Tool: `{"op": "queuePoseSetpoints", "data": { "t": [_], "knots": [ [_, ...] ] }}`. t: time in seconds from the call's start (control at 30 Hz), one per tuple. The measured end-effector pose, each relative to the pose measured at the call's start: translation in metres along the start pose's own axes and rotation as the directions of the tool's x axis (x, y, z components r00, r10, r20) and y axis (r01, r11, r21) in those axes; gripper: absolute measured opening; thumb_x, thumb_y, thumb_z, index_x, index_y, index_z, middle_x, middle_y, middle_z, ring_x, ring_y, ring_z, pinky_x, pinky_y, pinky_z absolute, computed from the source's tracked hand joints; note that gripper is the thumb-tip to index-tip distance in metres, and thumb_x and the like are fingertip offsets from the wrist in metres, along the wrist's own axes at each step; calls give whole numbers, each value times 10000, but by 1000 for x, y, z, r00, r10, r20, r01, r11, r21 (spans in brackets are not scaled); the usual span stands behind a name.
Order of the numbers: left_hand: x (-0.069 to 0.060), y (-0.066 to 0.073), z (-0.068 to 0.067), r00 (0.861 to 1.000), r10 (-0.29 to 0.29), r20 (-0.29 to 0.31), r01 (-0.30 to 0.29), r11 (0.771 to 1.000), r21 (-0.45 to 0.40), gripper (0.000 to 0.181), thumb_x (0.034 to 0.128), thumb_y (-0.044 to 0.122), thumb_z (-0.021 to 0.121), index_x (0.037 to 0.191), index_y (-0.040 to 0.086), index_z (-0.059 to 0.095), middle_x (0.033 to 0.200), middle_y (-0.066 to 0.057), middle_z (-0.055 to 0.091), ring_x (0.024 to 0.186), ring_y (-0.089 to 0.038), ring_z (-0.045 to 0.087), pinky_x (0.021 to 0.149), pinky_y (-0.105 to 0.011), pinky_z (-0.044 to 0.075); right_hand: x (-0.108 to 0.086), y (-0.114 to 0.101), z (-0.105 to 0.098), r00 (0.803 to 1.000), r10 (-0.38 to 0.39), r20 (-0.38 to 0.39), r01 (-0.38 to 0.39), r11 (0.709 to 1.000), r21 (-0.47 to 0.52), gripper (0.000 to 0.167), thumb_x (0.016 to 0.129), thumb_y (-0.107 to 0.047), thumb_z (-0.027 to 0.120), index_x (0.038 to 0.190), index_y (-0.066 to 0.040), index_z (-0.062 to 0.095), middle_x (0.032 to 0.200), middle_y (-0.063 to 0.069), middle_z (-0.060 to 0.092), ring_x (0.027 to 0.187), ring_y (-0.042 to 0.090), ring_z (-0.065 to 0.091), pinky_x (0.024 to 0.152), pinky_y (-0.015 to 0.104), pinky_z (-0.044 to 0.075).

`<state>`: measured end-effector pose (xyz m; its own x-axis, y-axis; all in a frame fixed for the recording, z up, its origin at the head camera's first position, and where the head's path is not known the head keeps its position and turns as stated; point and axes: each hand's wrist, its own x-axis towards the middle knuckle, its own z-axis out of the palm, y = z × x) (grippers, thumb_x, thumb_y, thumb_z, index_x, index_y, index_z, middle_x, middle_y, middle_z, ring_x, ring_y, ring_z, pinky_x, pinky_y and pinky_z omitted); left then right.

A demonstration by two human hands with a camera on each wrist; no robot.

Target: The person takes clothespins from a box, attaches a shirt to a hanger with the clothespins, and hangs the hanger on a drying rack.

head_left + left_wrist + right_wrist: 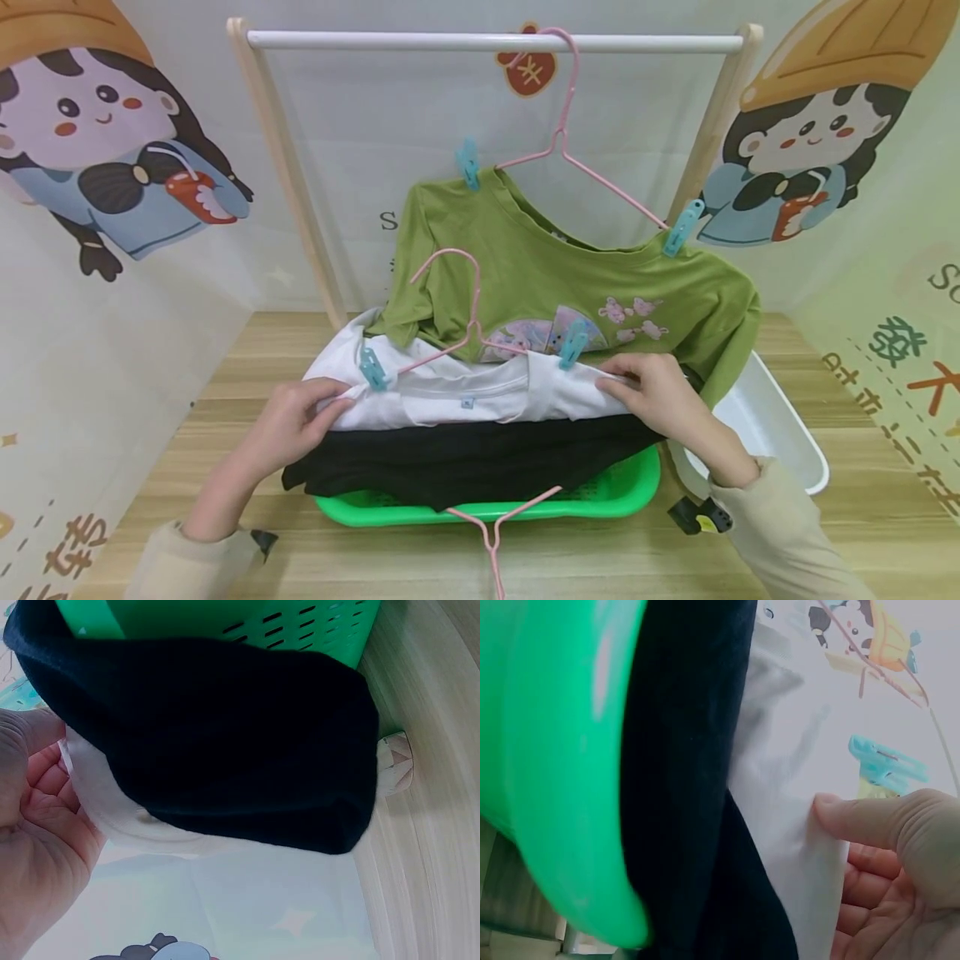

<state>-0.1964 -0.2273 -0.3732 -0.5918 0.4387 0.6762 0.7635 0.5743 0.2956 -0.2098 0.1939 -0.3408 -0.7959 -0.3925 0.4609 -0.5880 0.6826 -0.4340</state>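
Observation:
A white garment lies over black cloth, with a pink hanger at its neckline and teal clips at both shoulders. The left hand pinches the white fabric at its left shoulder; in the left wrist view that hand holds the edge between thumb and fingers beside the black cloth. At the other shoulder, outside the clip, the right hand pinches the fabric. The right wrist view shows its thumb on the white cloth.
Behind, a green shirt hangs by a pink hanger from the white rod of a wooden rack. Under the black cloth is a green basket; a white tray stands at the right. Another pink hanger lies in front.

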Motion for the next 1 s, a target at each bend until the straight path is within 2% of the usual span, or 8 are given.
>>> {"op": "queuePoseSetpoints", "data": {
  "t": [0.17, 0.3, 0.5, 0.63, 0.73, 0.87, 1.0],
  "knots": [
    [2, 2, -2, 1000, -11, 5, 11, 1000, 11, 199, 667, -130, 721, 792, 20, 679, 738, -27, 663, 592, -18, 472, 542, -150, 398, -1, 3, -1, 997, -60, -40, 60, 998, 4, 23, 801, -53, 720, 779, -55, 715, 731, 7, 679, 611, 69, 544, 563, 246, 436],
    [6, 6, -7, 1000, -24, 6, 24, 999, 27, 195, 671, -125, 730, 794, 16, 677, 734, -29, 658, 588, -19, 466, 536, -151, 395, -1, 3, -5, 987, -127, -95, 129, 991, 19, 69, 754, -9, 747, 768, -64, 708, 723, -12, 666, 610, 46, 530, 550, 230, 437],
    [25, 11, -23, 1000, -20, -4, 20, 999, 44, 160, 696, -106, 732, 807, -5, 679, 709, -30, 636, 544, -11, 417, 500, -158, 363, 2, -5, -21, 962, -238, -133, 239, 971, -6, 144, 716, 50, 754, 773, -62, 685, 707, -44, 611, 595, 28, 451, 533, 184, 386],
    [52, 13, -36, 999, -23, -27, 25, 997, 72, 136, 720, -115, 716, 823, -35, 676, 726, -69, 650, 568, -73, 487, 526, -152, 389, 12, -12, -33, 939, -258, -225, 252, 966, -54, 140, 716, 80, 748, 779, -22, 676, 727, 13, 625, 608, 60, 490, 552, 162, 374],
    [77, 15, -44, 996, -28, -80, 36, 993, 108, 109, 751, -118, 689, 836, -56, 660, 764, -124, 657, 619, -159, 539, 572, -150, 401, 23, -17, -43, 911, -254, -326, 234, 967, -99, 118, 732, 100, 724, 791, 23, 657, 739, 86, 627, 631, 130, 527, 579, 187, 370],
    [110, 16, -53, 985, -68, -160, 86, 990, 111, 67, 821, -80, 639, 887, -88, 636, 813, -188, 639, 669, -226, 525, 614, -170, 360, 38, -26, -53, 869, -238, -434, 197, 971, -138, 62, 770, 97, 675, 806, 66, 637, 737, 157, 616, 645, 215, 541, 597, 228, 358],
    [138, 14, -61, 973, -117, -201, 136, 987, 86, 119, 871, -18, 607, 953, -101, 630, 883, -222, 629, 721, -258, 504, 645, -202, 337, 51, -31, -60, 846, -197, -495, 146, 979, -140, 42, 798, 64, 664, 793, 85, 627, 711, 183, 597, 606, 235, 510, 565, 239, 328]
  ]
}}
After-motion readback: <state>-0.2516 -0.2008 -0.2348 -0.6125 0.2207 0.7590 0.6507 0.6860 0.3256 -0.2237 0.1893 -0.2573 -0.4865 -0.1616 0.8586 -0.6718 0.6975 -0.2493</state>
